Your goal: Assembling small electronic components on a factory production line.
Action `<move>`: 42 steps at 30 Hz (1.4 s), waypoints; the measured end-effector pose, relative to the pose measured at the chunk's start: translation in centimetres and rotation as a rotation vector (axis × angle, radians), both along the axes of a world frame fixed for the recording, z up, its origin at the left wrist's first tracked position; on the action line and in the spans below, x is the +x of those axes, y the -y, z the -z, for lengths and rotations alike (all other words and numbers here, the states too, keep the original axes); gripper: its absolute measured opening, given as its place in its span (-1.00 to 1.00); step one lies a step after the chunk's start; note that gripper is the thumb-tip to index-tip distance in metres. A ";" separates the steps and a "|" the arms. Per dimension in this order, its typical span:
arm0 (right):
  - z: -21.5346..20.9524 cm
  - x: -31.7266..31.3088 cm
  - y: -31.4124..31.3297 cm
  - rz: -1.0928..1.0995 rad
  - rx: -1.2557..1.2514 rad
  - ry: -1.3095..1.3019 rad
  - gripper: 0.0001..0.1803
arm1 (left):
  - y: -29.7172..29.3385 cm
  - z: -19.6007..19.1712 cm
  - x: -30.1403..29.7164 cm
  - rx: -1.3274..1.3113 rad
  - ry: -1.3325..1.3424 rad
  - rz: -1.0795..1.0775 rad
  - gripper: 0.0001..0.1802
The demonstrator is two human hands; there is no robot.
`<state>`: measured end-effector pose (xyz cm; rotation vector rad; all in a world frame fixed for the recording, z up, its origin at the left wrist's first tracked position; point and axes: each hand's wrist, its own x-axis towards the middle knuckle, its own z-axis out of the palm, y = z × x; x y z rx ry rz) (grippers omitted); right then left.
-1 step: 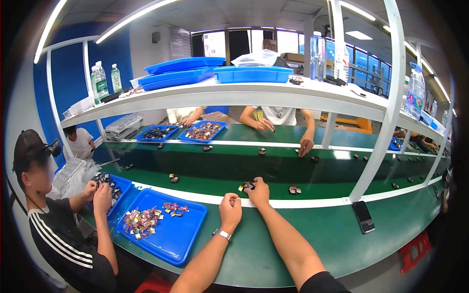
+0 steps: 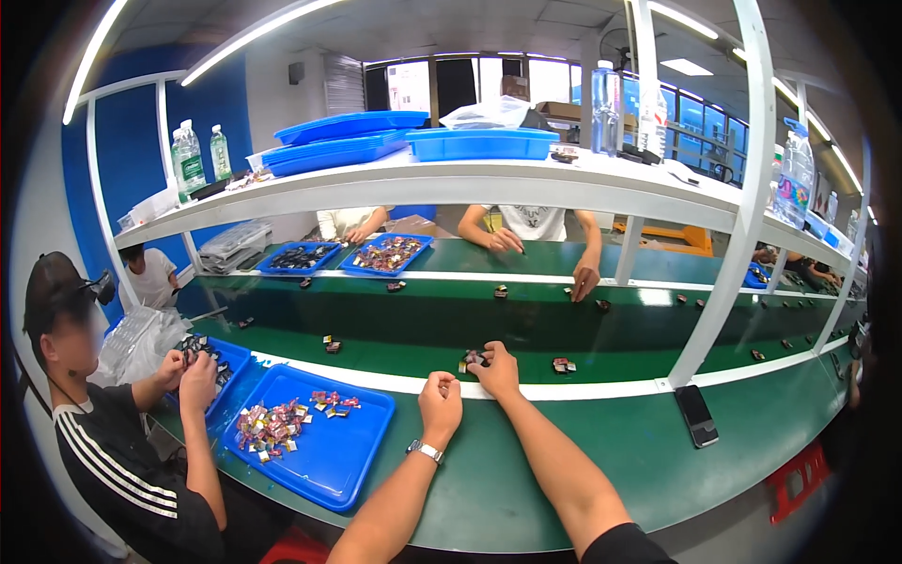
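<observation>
My right hand (image 2: pixel 498 370) reaches over the belt's near edge, fingers bent and closed on a small dark-and-pink part with a pale tab (image 2: pixel 472 361) at the green belt. Just left of it, my left hand (image 2: pixel 440 404) is curled closed above the white edge strip; whatever its fingers hold is hidden. A metal watch (image 2: pixel 426 451) circles the left wrist. Left of that forearm lies a blue tray (image 2: pixel 352 446) with a pile of small pink parts with pale tabs (image 2: pixel 270 428). Another such part (image 2: pixel 563 366) sits on the belt to the right of my right hand.
A phone (image 2: pixel 696 416) lies on the green table by a white post (image 2: pixel 719 282). A co-worker (image 2: pixel 113 423) at left handles parts over another blue tray (image 2: pixel 237 362). Across the belt, another person's hand (image 2: pixel 586 279) reaches to it. Overhead runs a white shelf (image 2: pixel 526 179).
The view has shifted very slightly. The small part at my right fingertips sits a little differently, with less of its pale tab sticking out. Both hands stay nearly in place.
</observation>
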<state>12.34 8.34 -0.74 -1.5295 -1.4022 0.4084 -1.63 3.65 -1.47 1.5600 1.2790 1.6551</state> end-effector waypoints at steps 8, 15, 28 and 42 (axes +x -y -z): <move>-3.5 6.1 13.2 -0.473 0.015 0.055 -0.28 | 0.3 -1.2 -1.1 -0.354 0.006 0.606 -0.69; -4.3 6.0 16.2 -0.469 0.083 0.221 -0.28 | 2.5 -3.3 -0.3 -0.615 0.055 1.112 -0.64; -3.2 7.4 15.9 -0.402 0.187 0.353 -0.82 | 3.9 -2.4 1.6 -0.626 0.222 1.077 -0.71; -2.9 6.2 15.7 -0.311 0.200 0.341 -0.90 | 3.7 -2.4 1.3 -0.603 0.332 1.164 -0.66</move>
